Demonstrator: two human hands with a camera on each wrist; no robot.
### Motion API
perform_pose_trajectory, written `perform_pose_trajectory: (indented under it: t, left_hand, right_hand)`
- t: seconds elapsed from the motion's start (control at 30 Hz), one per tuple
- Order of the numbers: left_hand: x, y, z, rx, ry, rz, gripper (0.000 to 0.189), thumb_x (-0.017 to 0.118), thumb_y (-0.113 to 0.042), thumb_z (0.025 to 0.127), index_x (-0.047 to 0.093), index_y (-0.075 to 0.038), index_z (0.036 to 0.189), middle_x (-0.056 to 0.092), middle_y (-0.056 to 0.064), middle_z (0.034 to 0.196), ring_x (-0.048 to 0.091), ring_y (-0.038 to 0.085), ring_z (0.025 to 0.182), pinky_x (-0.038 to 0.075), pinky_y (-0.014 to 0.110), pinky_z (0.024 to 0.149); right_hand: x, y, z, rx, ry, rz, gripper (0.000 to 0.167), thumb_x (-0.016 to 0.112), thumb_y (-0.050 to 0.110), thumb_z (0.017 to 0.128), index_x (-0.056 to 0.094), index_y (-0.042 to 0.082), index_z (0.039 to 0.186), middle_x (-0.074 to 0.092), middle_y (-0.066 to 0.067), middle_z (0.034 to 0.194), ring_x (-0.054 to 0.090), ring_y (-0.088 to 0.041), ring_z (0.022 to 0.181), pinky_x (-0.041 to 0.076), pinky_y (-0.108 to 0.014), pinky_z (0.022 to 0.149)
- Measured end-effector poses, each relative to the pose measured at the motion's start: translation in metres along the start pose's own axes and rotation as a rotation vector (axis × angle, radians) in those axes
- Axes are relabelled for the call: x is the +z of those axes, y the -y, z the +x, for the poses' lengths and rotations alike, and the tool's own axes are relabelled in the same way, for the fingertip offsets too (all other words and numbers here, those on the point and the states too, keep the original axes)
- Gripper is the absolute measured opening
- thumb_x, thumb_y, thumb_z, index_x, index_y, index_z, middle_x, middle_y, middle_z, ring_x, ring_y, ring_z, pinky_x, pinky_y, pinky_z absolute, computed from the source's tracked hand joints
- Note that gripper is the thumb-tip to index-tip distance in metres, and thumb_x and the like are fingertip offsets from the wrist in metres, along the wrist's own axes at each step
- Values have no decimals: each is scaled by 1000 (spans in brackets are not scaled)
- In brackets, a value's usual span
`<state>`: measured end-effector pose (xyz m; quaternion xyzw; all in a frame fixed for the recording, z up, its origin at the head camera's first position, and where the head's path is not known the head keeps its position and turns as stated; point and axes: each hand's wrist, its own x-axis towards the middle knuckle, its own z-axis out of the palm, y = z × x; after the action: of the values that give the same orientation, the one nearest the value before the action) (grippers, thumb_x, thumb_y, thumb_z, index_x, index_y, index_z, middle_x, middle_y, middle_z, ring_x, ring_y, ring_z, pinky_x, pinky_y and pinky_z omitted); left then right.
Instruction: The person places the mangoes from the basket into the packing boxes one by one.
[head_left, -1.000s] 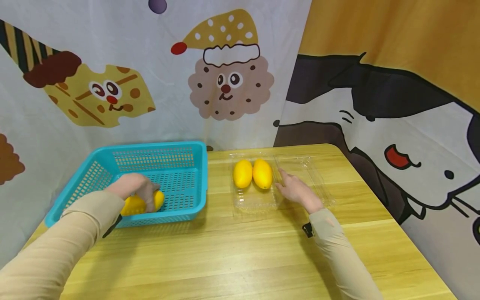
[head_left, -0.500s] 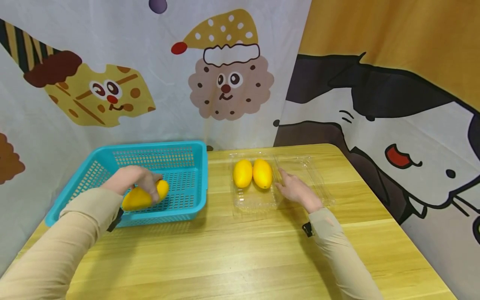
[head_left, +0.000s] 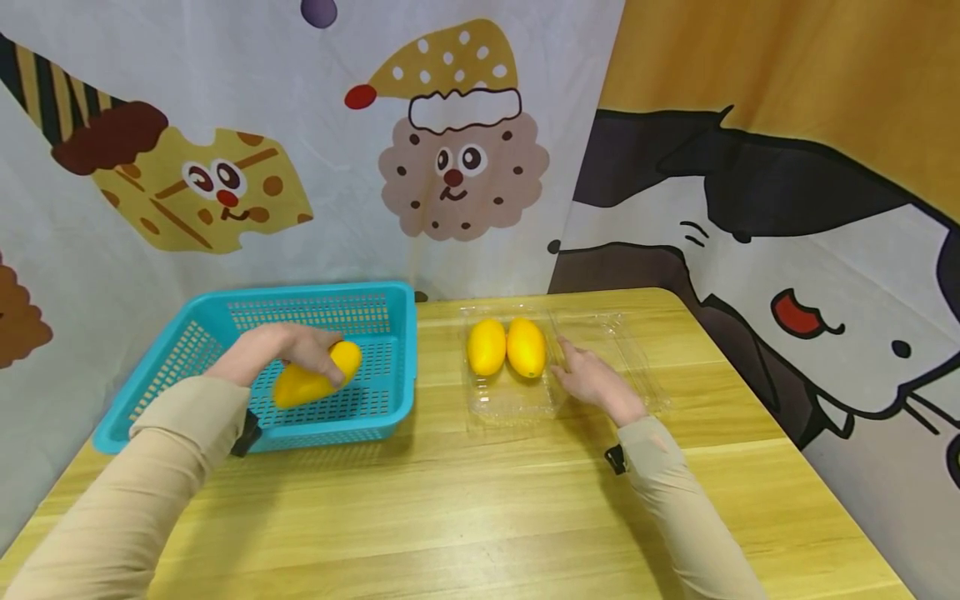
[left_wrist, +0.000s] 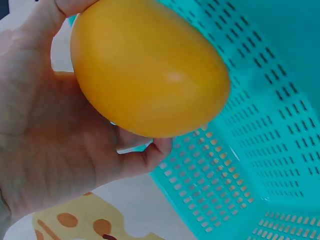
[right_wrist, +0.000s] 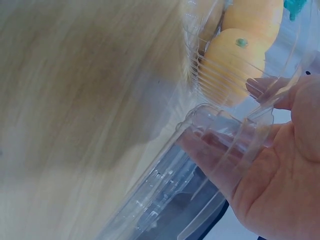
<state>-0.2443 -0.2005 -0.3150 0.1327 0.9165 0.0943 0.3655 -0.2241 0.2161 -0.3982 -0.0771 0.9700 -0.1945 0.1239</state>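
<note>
Currently, left hand [head_left: 288, 343]: over the basket, palm turned down, fingers curled round one side of a yellow fruit and grasping it.
Held fruit [head_left: 306, 386]: within the basket's outline, over its floor; how high above that floor cannot be told. Its skin is smooth, and one rounded end points toward the basket's right wall.
Basket [head_left: 300, 291]: blue plastic, slotted walls and floor.
Clear box [head_left: 517, 406]: right of the basket and apart from it, spread out flat in two halves joined by a fold.
Near fruit [head_left: 487, 348]: yellow, in the half of the box closer to the basket.
Far fruit [head_left: 527, 348]: yellow too, in that same half, just beside the near fruit on the side away from the basket.
Right hand [head_left: 592, 383]: farther from the basket than both boxed fruits; fingers stretched out, released, resting against the box at its fold.
Sleeves [head_left: 682, 508]: beige, on both arms; the left one reaches across the basket's front rim.
Desk [head_left: 450, 525]: wood-grained, under basket and box.
Curtain [head_left: 337, 225]: behind the basket, printed with cartoon figures.
</note>
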Motion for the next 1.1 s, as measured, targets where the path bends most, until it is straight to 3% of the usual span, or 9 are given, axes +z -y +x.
perform_pose_trajectory:
  t: [0.3,0.53,0.77,0.8,0.87,0.93,1.0,1.1]
  left_hand:
    - [-4,-28,-3,117,-71,73,63,63,-37,79,39,-6,128,55,9,98,52,22,86,41,34,73]
    - [-5,-56,0,188,-158,146,48,62,-37,77,45,-12,115,53,6,91,50,20,81,39,33,69]
    - [-7,-89,6,215,-183,151,50,63,-37,80,44,-14,120,53,6,88,49,19,76,38,32,68]
    - [-7,-94,8,221,-187,152,51,64,-36,80,43,-14,121,53,6,89,49,19,76,38,32,68]
    - [-7,-105,11,235,-192,158,54,64,-36,81,43,-13,124,54,5,92,49,19,80,39,33,70]
    - [-7,-115,15,248,-199,178,55,64,-37,81,43,-13,125,55,5,96,50,20,83,40,33,72]
    - [-6,-126,18,243,-198,202,67,64,-40,82,38,-12,137,58,7,115,54,22,100,44,36,84]
    - [-3,-141,26,233,-189,244,82,63,-43,84,25,-11,149,45,8,145,47,24,128,40,41,105]
  right_hand:
    - [1,0,1,10,2,7,66,41,30,101,8,5,153,24,-26,153,38,-42,135,28,-56,111]
    - [2,0,2,12,-1,3,66,41,31,101,8,6,153,24,-27,153,55,-35,111,37,-54,107]
    - [2,-1,1,8,-4,-3,65,40,30,101,9,5,153,25,-28,152,41,-43,132,29,-57,110]
    - [2,-1,1,8,-5,-3,65,41,30,101,9,5,153,26,-28,152,46,-42,128,31,-57,109]
    - [2,-1,1,6,-8,-4,66,41,30,101,9,5,153,26,-28,151,55,-38,116,34,-56,108]
    - [2,-1,1,5,-9,-4,66,41,30,101,9,6,153,27,-28,151,56,-37,114,35,-56,108]
    - [2,-1,0,8,-8,-1,66,42,31,101,9,6,153,26,-27,151,57,-36,112,35,-56,107]
    - [2,-1,0,9,-6,2,66,41,31,101,9,6,153,26,-27,152,44,-42,130,31,-57,109]
